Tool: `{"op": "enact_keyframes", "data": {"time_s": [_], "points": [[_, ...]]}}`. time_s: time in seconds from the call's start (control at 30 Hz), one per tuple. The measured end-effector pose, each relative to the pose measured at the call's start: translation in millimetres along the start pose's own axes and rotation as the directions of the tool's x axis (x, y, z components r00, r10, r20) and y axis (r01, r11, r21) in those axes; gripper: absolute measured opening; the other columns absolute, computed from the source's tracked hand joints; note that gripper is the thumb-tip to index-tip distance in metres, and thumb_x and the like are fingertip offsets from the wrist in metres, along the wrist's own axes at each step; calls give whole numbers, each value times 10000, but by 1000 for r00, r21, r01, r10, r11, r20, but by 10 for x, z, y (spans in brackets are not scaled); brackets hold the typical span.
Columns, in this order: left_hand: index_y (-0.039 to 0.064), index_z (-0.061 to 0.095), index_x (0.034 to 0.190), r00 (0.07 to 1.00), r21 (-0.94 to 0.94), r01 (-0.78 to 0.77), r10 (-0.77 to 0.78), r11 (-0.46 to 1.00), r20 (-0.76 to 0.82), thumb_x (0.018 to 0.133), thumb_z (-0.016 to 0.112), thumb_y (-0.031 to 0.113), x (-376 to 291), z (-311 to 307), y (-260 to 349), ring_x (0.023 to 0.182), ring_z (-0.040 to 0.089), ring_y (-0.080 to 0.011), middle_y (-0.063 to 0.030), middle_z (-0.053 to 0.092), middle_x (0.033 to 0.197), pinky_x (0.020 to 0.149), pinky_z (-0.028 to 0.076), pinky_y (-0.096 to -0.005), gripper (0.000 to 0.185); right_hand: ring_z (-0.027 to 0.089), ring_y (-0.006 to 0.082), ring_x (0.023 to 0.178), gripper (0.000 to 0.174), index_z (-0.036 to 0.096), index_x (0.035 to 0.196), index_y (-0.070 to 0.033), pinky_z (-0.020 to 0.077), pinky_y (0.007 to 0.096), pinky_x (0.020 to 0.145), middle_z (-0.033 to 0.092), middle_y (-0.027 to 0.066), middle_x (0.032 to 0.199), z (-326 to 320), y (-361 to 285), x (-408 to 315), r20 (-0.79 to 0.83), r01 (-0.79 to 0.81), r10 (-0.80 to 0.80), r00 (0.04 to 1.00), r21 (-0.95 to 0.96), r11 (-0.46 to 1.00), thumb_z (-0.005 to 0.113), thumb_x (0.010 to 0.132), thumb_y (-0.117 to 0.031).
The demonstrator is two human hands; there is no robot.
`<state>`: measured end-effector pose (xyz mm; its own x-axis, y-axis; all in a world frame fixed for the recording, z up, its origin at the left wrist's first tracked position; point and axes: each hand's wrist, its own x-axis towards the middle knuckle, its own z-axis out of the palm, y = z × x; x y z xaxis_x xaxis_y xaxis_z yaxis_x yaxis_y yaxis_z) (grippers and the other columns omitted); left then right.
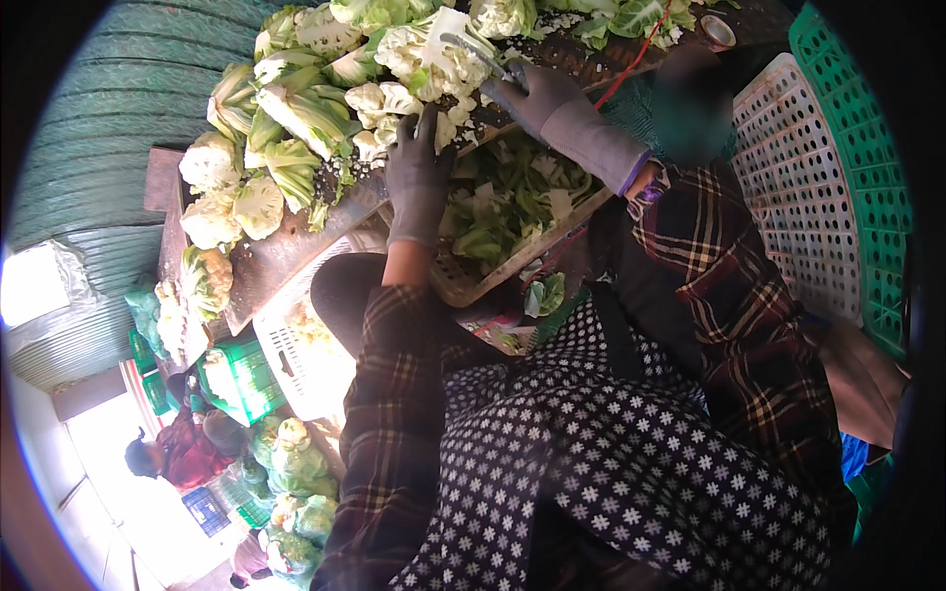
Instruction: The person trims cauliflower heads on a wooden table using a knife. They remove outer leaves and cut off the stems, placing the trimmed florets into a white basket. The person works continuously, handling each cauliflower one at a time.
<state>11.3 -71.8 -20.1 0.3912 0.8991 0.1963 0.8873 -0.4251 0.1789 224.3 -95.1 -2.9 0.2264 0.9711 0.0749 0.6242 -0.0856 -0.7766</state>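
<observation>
My right hand [528, 96], in a grey glove, is closed on the handle of a knife [469, 46], whose blade lies against a large cut cauliflower head [425, 55] on the wooden table. My left hand [420, 166], also gloved, reaches over the table edge with its fingers spread at several cauliflower florets [377, 111]. Its fingertips touch or nearly touch them; whether it grips one is not clear. White crumbs lie around the pieces. Left of the florets, leafy cauliflower heads [303, 111] are heaped, with bare white heads [211, 162] beyond them.
Below the table edge, a crate [510, 277] holds cut leaves and stalks. A white crate [277, 354] with florets stands to the left. White [798, 177] and green perforated crates [850, 125] are at right. A red cord [635, 63] crosses the table. Other people are at lower left.
</observation>
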Motion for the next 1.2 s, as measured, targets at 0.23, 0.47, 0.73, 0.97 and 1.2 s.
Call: {"op": "enact_keyframes", "data": {"time_s": [0.23,0.47,0.73,0.97,1.2], "points": [[16,528,1283,913,-919,185,-286,-347,292,940,597,192,-116,-313,-371,1072,631,-339,-135,625,1199,925,526,-469,391,660,405,767,534,633,994,-19,526,459,690,675,209,795,133,-128,-176,78,44,-51,996,84,995,597,882,-540],[6,516,1306,951,-887,-27,-285,-462,119,997,498,300,-1041,-1044,-668,1108,606,-307,-159,611,1243,981,492,-444,427,655,313,664,312,630,1004,-55,499,410,611,657,160,740,449,-810,-695,118,368,-406,906,251,895,641,925,-357],[-34,489,1292,846,-851,-3,-455,-525,278,1025,398,243,-1803,-1503,-807,1189,556,-312,-179,582,1263,1026,455,-465,396,656,341,694,240,574,985,-66,505,390,617,646,142,774,822,-1451,-1421,223,521,-650,726,438,732,691,889,-252],[-74,463,1310,850,-854,-219,-522,-472,70,1031,406,213,-2080,-1558,-711,1265,495,-363,-236,524,1338,1130,357,-502,404,642,374,722,242,555,978,-41,508,423,606,647,162,818,1156,-1535,-1613,244,584,-687,684,381,717,675,892,-232],[-12,398,1351,686,-986,-118,-709,116,-165,1033,407,153,-2402,-1597,-729,1134,566,-301,-178,551,1218,1022,458,-427,359,638,372,709,340,579,1046,-18,514,443,622,646,186,782,1346,-1773,-1691,447,609,-706,549,364,705,617,912,-328]]}}
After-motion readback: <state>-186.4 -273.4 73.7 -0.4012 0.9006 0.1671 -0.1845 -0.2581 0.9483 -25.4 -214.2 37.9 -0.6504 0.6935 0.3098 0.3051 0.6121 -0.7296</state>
